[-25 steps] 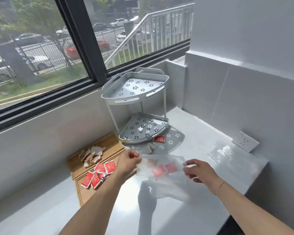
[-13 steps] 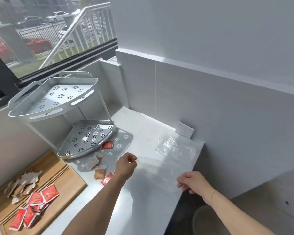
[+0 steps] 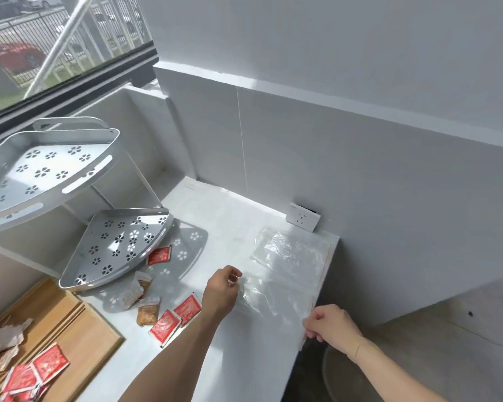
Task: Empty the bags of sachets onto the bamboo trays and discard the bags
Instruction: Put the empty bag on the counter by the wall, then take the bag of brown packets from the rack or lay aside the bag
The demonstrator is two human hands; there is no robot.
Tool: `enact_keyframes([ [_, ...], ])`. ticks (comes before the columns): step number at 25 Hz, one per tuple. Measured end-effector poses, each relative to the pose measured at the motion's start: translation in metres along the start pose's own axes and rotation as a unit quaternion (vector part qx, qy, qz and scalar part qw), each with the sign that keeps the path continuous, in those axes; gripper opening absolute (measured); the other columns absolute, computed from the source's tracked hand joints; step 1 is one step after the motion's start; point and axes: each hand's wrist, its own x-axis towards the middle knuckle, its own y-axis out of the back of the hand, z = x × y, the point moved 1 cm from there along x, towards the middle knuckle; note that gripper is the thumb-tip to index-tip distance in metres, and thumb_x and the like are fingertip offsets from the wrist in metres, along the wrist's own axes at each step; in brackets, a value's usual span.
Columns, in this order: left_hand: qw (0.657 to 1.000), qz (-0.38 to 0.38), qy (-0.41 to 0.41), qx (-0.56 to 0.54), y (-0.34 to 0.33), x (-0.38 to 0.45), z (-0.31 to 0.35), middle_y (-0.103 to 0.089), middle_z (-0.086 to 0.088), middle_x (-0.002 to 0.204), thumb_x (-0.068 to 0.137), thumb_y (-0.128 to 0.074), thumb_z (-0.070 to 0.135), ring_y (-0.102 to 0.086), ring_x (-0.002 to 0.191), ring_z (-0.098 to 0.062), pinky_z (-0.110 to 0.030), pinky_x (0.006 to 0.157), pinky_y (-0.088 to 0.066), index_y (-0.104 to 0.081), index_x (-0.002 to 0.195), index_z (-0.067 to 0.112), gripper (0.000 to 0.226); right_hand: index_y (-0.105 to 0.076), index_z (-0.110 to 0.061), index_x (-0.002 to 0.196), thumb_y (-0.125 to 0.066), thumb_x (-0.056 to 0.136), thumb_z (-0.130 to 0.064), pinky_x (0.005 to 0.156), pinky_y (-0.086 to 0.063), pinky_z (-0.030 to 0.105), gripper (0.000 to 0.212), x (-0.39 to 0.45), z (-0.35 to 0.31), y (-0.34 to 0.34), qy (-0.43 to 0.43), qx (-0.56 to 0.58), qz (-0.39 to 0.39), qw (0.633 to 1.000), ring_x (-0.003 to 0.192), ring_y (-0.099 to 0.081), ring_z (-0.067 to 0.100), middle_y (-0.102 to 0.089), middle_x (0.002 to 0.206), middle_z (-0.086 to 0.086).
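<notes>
The white stone worktop (image 3: 215,221) runs into a corner of pale grey tiled wall, with a dark-framed window (image 3: 67,50) at the upper left looking out on railings and parked cars. A white two-tier perforated metal corner rack (image 3: 70,198) stands at the left of the worktop, its lower shelf tilted down toward the front. Two light bamboo trays (image 3: 79,329) lie side by side at the lower left edge; they hold several red sachets (image 3: 48,362) and some pale torn-looking ones (image 3: 3,338).

A clear empty plastic bag (image 3: 273,294) is stretched between both hands above the right end of the worktop. The left hand (image 3: 220,291) pinches the bag's left edge with curled fingers; the right hand (image 3: 328,326) pinches its lower right corner beside the worktop edge. A second clear crumpled plastic bag (image 3: 288,250) lies flat behind it, near a white wall socket (image 3: 302,220).

Loose on the worktop are three red square sachets: one (image 3: 159,255) under the rack's lower shelf and two (image 3: 176,317) touching each other just left of the left forearm. About three brown and pale sachets (image 3: 148,311) lie between them.
</notes>
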Motion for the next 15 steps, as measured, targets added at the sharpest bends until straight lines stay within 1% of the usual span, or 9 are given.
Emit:
enact_keyframes([
  [2, 1.0, -0.016, -0.008, 0.014, -0.003, 0.004, -0.002, -0.062, 0.007, 0.088, 0.085, -0.057, 0.008, -0.06, 0.077, -0.013, -0.023, 0.068, -0.045, -0.062, 0.088, 0.029, 0.021, -0.073, -0.014, 0.069, -0.062, 0.08, -0.035, 0.078, -0.058, 0.035, 0.026, 0.003, -0.003, 0.0, -0.007, -0.046, -0.003, 0.999, 0.067, -0.071, 0.015, -0.075, 0.068, -0.004],
  [4, 1.0, -0.022, -0.014, 0.018, -0.004, 0.006, -0.005, -0.061, 0.007, 0.089, 0.086, -0.057, 0.011, -0.06, 0.08, -0.015, -0.023, 0.071, -0.046, -0.063, 0.091, 0.027, 0.018, -0.073, -0.015, 0.07, -0.06, 0.081, -0.041, 0.077, -0.058, 0.035, 0.03, 0.003, -0.007, 0.0, -0.002, -0.099, -0.013, 0.995, 0.069, -0.071, 0.014, -0.074, 0.067, -0.006],
  [6, 1.0, -0.018, -0.018, 0.01, -0.002, 0.006, -0.005, -0.061, 0.008, 0.09, 0.088, -0.06, 0.02, -0.059, 0.08, -0.014, -0.023, 0.072, -0.046, -0.065, 0.096, 0.024, 0.01, -0.072, -0.015, 0.073, -0.056, 0.083, -0.05, 0.075, -0.057, 0.032, 0.04, 0.003, -0.012, 0.006, 0.01, -0.163, -0.012, 0.987, 0.067, -0.069, 0.01, -0.074, 0.066, -0.008],
  [8, 1.0, -0.015, -0.016, -0.018, 0.004, 0.004, -0.006, -0.063, 0.006, 0.091, 0.086, -0.066, 0.032, -0.06, 0.078, -0.011, -0.022, 0.07, -0.048, -0.064, 0.096, 0.027, 0.012, -0.07, -0.013, 0.07, -0.05, 0.083, -0.06, 0.074, -0.057, 0.031, 0.052, 0.004, -0.018, 0.015, 0.028, -0.227, -0.005, 0.974, 0.065, -0.069, 0.009, -0.074, 0.067, -0.006],
  [9, 0.999, -0.015, -0.011, -0.029, 0.007, 0.003, -0.007, -0.064, 0.004, 0.093, 0.084, -0.067, 0.032, -0.06, 0.077, -0.011, -0.02, 0.067, -0.048, -0.064, 0.095, 0.028, 0.012, -0.066, -0.014, 0.065, -0.047, 0.083, -0.064, 0.074, -0.058, 0.031, 0.056, 0.004, -0.022, 0.02, 0.041, -0.262, -0.001, 0.964, 0.065, -0.069, 0.01, -0.074, 0.067, -0.004],
  [10, 0.999, -0.016, -0.007, -0.035, 0.01, 0.001, -0.008, -0.064, 0.002, 0.095, 0.083, -0.067, 0.028, -0.059, 0.077, -0.011, -0.019, 0.066, -0.047, -0.064, 0.096, 0.027, 0.013, -0.06, -0.017, 0.06, -0.045, 0.082, -0.067, 0.074, -0.058, 0.032, 0.057, 0.005, -0.026, 0.025, 0.054, -0.302, -0.003, 0.952, 0.064, -0.069, 0.011, -0.073, 0.067, -0.002],
  [12, 0.999, -0.017, 0.004, -0.03, 0.018, -0.003, -0.01, -0.065, 0.001, 0.098, 0.081, -0.065, 0.02, -0.059, 0.078, -0.012, -0.02, 0.068, -0.048, -0.065, 0.099, 0.025, 0.019, -0.052, -0.022, 0.055, -0.042, 0.082, -0.071, 0.075, -0.057, 0.032, 0.057, 0.005, -0.037, 0.035, 0.075, -0.374, -0.024, 0.924, 0.06, -0.065, 0.012, -0.067, 0.061, -0.003],
  [14, 0.999, -0.021, 0.015, -0.019, 0.028, -0.008, -0.014, -0.066, 0.002, 0.1, 0.078, -0.066, 0.02, -0.062, 0.083, -0.015, -0.027, 0.074, -0.051, -0.066, 0.1, 0.024, 0.022, -0.055, -0.024, 0.061, -0.042, 0.083, -0.07, 0.075, -0.056, 0.03, 0.053, 0.004, -0.05, 0.042, 0.105, -0.427, -0.036, 0.897, 0.061, -0.06, 0.011, -0.059, 0.061, -0.008],
  [15, 0.999, -0.025, 0.02, -0.016, 0.033, -0.011, -0.016, -0.067, 0.002, 0.101, 0.077, -0.068, 0.023, -0.063, 0.085, -0.016, -0.03, 0.076, -0.052, -0.067, 0.1, 0.024, 0.023, -0.058, -0.024, 0.068, -0.043, 0.084, -0.067, 0.075, -0.055, 0.03, 0.048, 0.005, -0.058, 0.044, 0.125, -0.444, -0.033, 0.887, 0.066, -0.061, 0.011, -0.059, 0.066, -0.01],
])
